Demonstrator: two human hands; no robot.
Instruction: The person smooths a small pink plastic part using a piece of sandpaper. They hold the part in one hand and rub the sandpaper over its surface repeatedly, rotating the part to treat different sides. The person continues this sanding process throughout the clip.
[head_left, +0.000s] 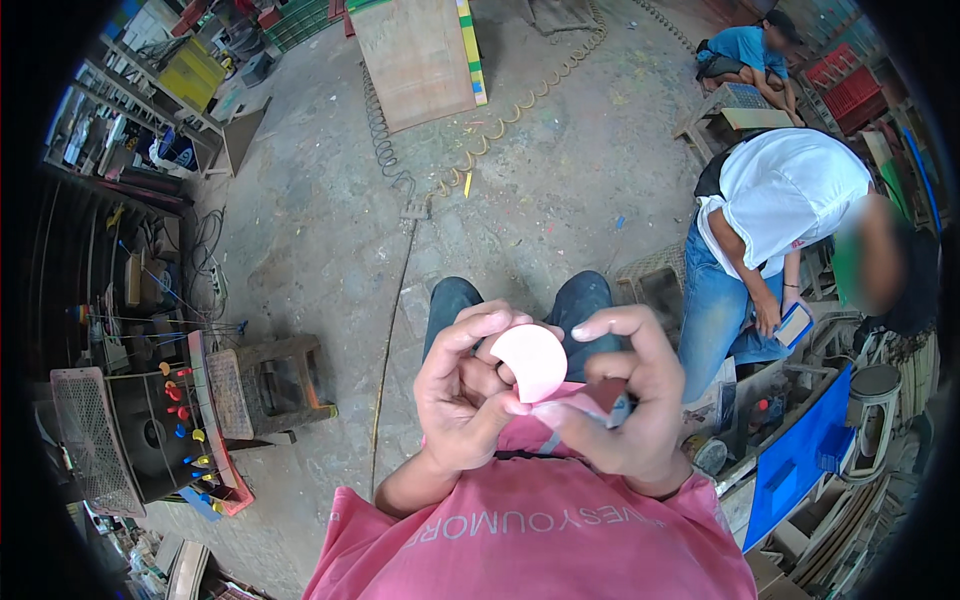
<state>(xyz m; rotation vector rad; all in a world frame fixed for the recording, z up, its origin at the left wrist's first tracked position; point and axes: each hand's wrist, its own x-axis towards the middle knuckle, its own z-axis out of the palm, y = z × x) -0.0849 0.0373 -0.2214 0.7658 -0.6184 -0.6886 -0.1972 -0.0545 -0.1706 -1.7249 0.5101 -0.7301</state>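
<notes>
A pale pink crescent-shaped piece (537,358) is held up in front of my lap, its notch facing lower left. My left hand (462,392) grips it at the edge between thumb and curled fingers. In my right hand (638,385), a small folded reddish-brown sheet (604,392), which looks like sandpaper, is pinched with the thumb. The sheet comes up to the crescent's lower right edge; whether they touch is hard to tell. The right index finger is bent above it, apart from the crescent.
To the left stands a rack (195,430) with small coloured pieces, beside a wooden stool (268,388). A co-worker in a white shirt (790,185) bends over a blue-edged piece at right, near a blue panel (800,460). Coiled hoses (520,110) lie on the floor by a wooden box (415,65).
</notes>
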